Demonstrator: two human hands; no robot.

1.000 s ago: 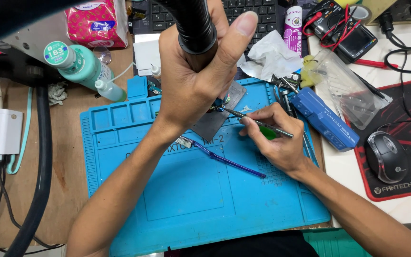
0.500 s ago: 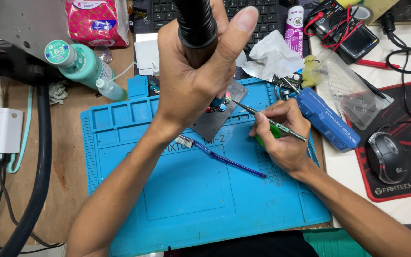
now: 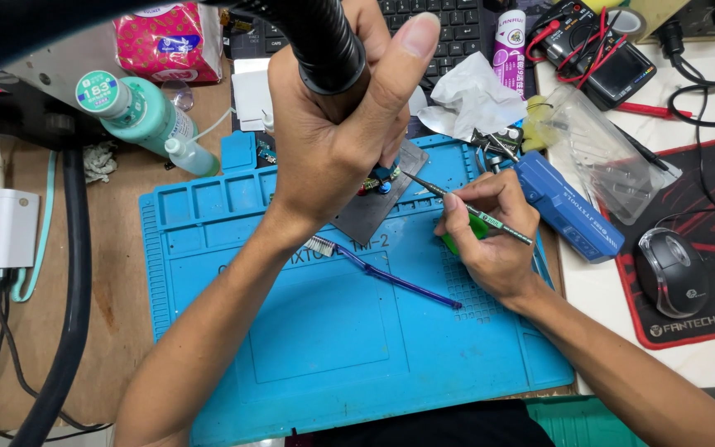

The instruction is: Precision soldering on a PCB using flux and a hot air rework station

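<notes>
Now, left hand: your left hand [image 3: 337,141] is wrapped tight around the black ribbed handle [image 3: 318,41] of a hot-air tool, thumb raised along its side, and the nozzle end is hidden behind your fingers.
Right hand: your right hand [image 3: 486,232] is pinched closed on a pair of thin tweezers [image 3: 465,207] with a green grip, held like a pen.
Tweezers tip: it points up and left, reaching the small part [image 3: 378,176] just below your left hand; whether it touches the part cannot be told.
Small part: it sits on a dark grey plate [image 3: 374,207], which lies tilted near the upper middle of the blue work mat [image 3: 324,348].
Brush: a purple-handled brush [image 3: 386,273] lies slanted on the mat, bristles near your left wrist, between your two forearms.
Mat: it covers the wooden table [image 3: 117,273] in front of you.
Right of the mat: a blue case [image 3: 568,207] lies just beside your right hand, with a black mouse [image 3: 672,273] on a red-edged pad further right.
Upper left: a green bottle [image 3: 138,112] lies tilted near the mat's corner.
Upper middle: crumpled white tissue [image 3: 473,99] rests in front of a black keyboard [image 3: 457,25].
</notes>
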